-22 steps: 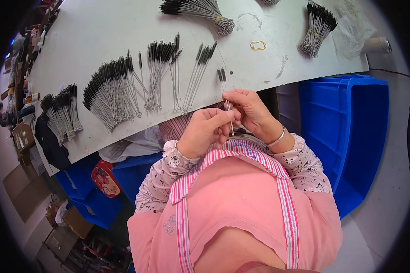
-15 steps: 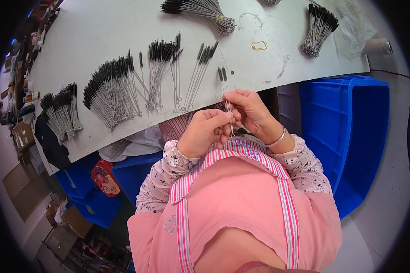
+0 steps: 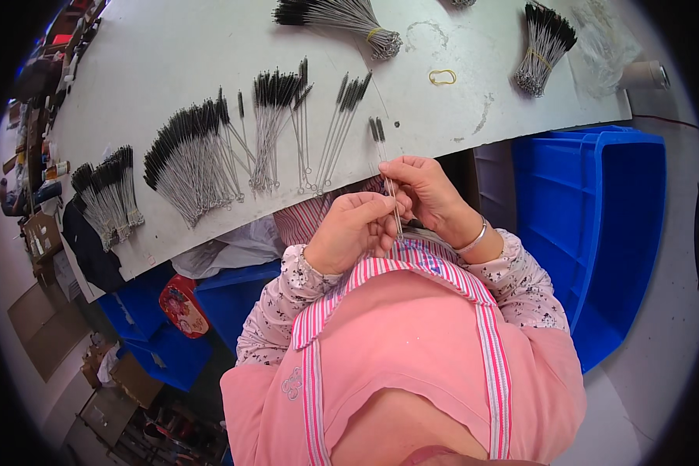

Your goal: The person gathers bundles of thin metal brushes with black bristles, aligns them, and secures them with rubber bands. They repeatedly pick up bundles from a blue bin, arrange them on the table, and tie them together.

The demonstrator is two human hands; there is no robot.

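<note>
Two thin brushes (image 3: pixel 377 130) with black bristle tips and wire stems are held in front of my apron, bristles pointing away from me. My left hand (image 3: pixel 359 223) pinches the stems low down, between thumb and fingers. Higher up the same stems, the thumb and fingertips of my right hand (image 3: pixel 426 189) are closed on them. The stems' lower ends come out below my left fingers. Just left on the table lie several loose brushes (image 3: pixel 342 128), and a fuller pile of brushes (image 3: pixel 268 124) is beside them.
A large spread of brushes (image 3: pixel 190 159) and a smaller pile (image 3: pixel 110 190) lie along the near table edge (image 3: pixel 248 213). Banded bundles (image 3: pixel 377 35) (image 3: pixel 541 54) rest farther back, near a yellow rubber band (image 3: pixel 443 77). A blue crate (image 3: pixel 590 233) stands to my right.
The two brushes have tilted slightly, their tips shifting a little left. Both hands keep their hold, with only small finger movement. The view has shifted slightly.
</note>
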